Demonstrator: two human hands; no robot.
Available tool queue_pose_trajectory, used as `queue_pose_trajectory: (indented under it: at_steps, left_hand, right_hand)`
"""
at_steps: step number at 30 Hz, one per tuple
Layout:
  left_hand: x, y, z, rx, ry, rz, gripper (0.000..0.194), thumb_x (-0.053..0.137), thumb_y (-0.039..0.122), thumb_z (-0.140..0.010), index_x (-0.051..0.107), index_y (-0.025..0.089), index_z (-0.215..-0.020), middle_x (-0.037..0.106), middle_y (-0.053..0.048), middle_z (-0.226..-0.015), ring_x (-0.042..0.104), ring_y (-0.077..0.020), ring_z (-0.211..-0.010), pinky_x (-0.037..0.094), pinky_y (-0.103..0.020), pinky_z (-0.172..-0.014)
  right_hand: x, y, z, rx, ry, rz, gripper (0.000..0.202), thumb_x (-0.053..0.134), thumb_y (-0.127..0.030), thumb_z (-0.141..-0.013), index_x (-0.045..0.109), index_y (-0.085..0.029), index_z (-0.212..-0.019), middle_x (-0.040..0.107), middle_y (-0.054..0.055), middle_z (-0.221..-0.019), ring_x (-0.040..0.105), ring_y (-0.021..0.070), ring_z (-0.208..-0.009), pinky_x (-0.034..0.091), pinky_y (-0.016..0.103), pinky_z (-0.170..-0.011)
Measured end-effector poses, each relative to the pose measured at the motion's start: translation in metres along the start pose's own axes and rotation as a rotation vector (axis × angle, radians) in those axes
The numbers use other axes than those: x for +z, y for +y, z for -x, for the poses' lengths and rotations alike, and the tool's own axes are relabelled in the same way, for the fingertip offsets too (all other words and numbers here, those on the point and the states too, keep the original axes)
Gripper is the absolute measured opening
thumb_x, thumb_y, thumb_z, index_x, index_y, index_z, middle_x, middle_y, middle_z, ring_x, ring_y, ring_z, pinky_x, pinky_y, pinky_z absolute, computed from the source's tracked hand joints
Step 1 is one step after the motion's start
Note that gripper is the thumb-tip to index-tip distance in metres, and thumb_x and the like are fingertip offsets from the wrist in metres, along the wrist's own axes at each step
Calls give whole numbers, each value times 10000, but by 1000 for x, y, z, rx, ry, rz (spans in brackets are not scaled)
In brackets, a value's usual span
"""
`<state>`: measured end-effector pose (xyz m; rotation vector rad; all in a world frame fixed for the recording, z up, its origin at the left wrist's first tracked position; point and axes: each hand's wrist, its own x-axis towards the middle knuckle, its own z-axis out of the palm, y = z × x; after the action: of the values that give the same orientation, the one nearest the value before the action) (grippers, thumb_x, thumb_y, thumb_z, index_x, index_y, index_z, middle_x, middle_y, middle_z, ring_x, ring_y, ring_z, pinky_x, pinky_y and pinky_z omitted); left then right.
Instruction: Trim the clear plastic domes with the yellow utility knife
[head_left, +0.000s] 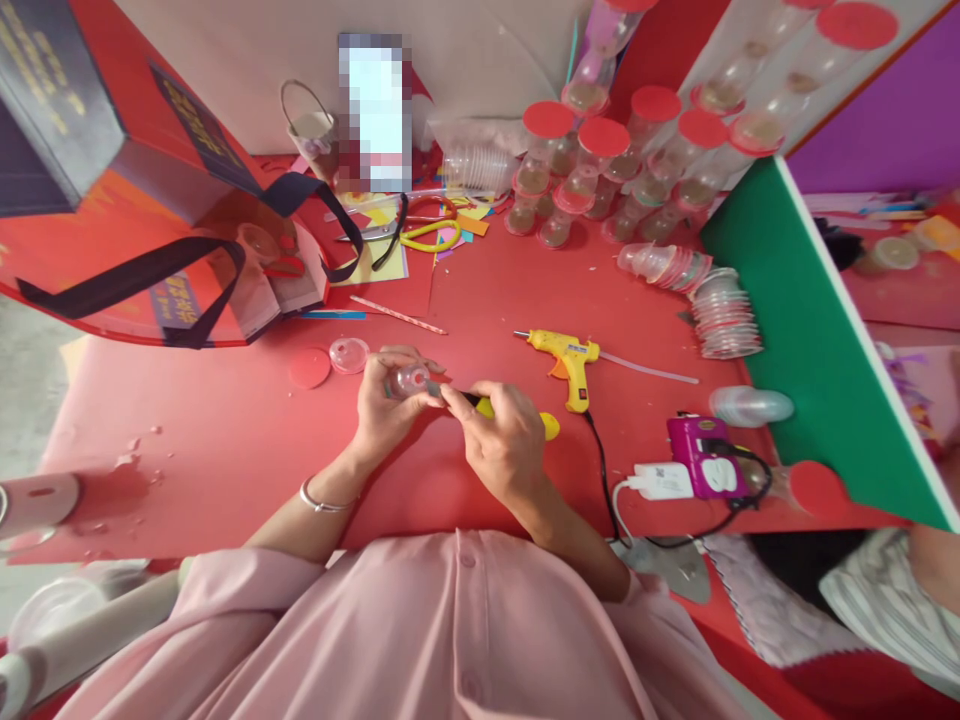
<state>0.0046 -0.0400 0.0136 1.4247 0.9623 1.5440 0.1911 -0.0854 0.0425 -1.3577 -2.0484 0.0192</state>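
Note:
My left hand [382,405] is closed around a small clear plastic cup [407,380], tilted so that a reddish hole or spot shows on its end. In my right hand [504,440] is a yellow-and-black utility knife [486,407]; its grey blade end meets the cup, and my fingers hide much of the handle. Left of the cup lie a clear plastic lid [349,355] and a flat red disc [309,368]. A yellow hot glue gun [566,362] rests to the right, with a glue stick [649,368] sticking out of its back.
Clear cup assemblies with red discs [577,160] stand at the back right, beside a green divider [810,330]. A purple power adapter [701,455] with cables sits front right. Yellow-handled scissors [431,235] lie behind a striped straw [397,314]. A red bag [112,260] occupies the left.

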Motion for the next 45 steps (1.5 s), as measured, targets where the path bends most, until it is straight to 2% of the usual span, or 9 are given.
queue_pose_trajectory:
  at_steps: [5, 10, 19, 30, 40, 45]
  left_hand:
    - [-1, -3, 0, 0, 14, -7, 592, 990, 394, -660, 589, 228, -1062, 634, -14, -1086, 790, -210, -925, 661, -364, -829]
    - [-2, -4, 0, 23, 8, -15, 578, 997, 306, -668, 600, 229, -1080, 623, -16, -1097, 784, -211, -940, 655, -367, -824]
    - [0, -1, -1, 38, -13, -16, 523, 968, 357, -715, 599, 212, -1056, 629, -29, -1086, 783, -211, -924, 649, -376, -830]
    - [-2, -4, 0, 1, -8, 7, 599, 995, 373, -657, 592, 225, -1074, 619, -17, -1098, 782, -210, -933, 659, -369, -834]
    - [-3, -1, -1, 22, -39, -3, 522, 975, 342, -707, 615, 214, -1063, 648, -30, -1063, 765, -202, -919, 635, -376, -850]
    - [-2, 1, -2, -15, -41, 37, 505, 985, 313, -695, 618, 203, -1024, 663, -27, -1029, 767, -194, -886, 638, -373, -835]
  right_hand:
    - [-2, -1, 0, 18, -45, -53, 418, 606, -127, -1003, 745, -358, -1324, 713, 57, -1071, 623, 186, -930, 502, 326, -833]
    - [-1, -1, 1, 32, -36, -47, 412, 605, -139, -1008, 744, -355, -1330, 708, 59, -1060, 619, 187, -921, 501, 324, -823]
    - [0, 0, 2, 30, -43, -24, 402, 612, -154, -1012, 737, -348, -1341, 690, 65, -1067, 621, 195, -952, 490, 329, -843]
    - [-1, 0, 2, 40, -74, -53, 414, 599, -157, -1019, 731, -363, -1352, 691, 62, -1071, 620, 189, -946, 497, 327, -842]
    - [-1, 0, 1, 31, -55, -23, 384, 607, -168, -1023, 743, -344, -1335, 695, 66, -1063, 624, 195, -950, 494, 333, -839]
    - [-1, 0, 1, 27, -41, -8, 394, 609, -154, -1016, 743, -344, -1333, 693, 66, -1060, 618, 194, -942, 494, 333, -837]
